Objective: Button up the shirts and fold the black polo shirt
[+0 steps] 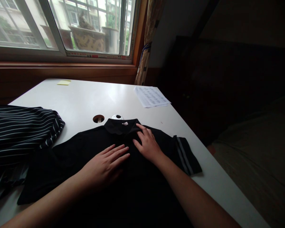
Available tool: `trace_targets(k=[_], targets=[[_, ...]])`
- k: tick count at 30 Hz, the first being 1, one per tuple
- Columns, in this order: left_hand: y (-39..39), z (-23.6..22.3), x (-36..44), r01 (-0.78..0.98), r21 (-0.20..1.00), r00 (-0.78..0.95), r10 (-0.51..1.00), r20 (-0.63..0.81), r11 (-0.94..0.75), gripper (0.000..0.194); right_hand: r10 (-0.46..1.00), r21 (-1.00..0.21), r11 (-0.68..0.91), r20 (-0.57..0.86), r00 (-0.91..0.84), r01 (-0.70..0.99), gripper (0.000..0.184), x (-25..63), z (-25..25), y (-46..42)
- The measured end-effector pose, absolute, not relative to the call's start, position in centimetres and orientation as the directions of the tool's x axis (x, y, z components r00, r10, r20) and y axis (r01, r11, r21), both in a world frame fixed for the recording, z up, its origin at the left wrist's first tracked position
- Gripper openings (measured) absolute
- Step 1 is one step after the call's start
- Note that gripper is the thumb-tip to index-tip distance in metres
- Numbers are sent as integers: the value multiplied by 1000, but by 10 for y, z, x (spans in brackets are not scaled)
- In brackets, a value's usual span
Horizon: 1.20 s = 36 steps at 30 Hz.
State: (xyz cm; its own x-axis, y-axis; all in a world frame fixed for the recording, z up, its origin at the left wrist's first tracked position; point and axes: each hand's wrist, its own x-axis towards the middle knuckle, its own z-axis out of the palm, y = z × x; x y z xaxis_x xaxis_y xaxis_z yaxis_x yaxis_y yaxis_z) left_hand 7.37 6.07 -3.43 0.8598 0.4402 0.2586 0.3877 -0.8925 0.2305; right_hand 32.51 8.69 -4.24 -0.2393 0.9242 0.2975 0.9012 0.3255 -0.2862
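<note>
A black shirt (90, 142) lies spread on the white table (90, 95), its collar (115, 126) toward the window (92, 31). The lower part of the shirt extends out of view at the near side.

Left hand (109, 163): palm down on the shirt front, below the collar; fingers extended flat. Right hand (148, 144): on the collar's right side; fingers spread, resting against the fabric.

Clearances, as seen from here: between the collar and the far table edge, a wide area of white surface. Just beyond the collar are a round cutout (98, 119) and a white ring (117, 117). To the right, the striped cuff (186, 155) stops short of the table edge, leaving a strip of surface. Printed sheets (152, 96) lie at the far right corner, reaching the edge; a yellow note (64, 82) lies near the far edge. To the left, room is restricted: a striped garment (21, 133) adjoins the shirt's sleeve; I cannot tell whether they overlap.
</note>
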Motion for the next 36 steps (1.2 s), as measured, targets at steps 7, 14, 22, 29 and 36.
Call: trace_targets(k=[7, 14, 22, 29, 36], targets=[[64, -40, 74, 442, 201, 841, 482, 245, -874, 49, 930, -280, 316, 282, -237, 906, 31, 325, -41, 86], [66, -39, 72, 462, 239, 805, 517, 290, -854, 44, 930, -288, 320, 278, -241, 903, 30, 324, -38, 85], [65, -37, 72, 524, 164, 797, 549, 252, -836, 48, 871, -408, 419, 431, -234, 811, 22, 324, -37, 83], [64, -38, 70, 582, 99, 781, 589, 206, -807, 53, 782, -401, 603, 469, -411, 689, 15, 322, -35, 78], [66, -39, 69, 570, 117, 785, 582, 214, -813, 53, 775, -368, 626, 391, -496, 688, 24, 326, -37, 81]])
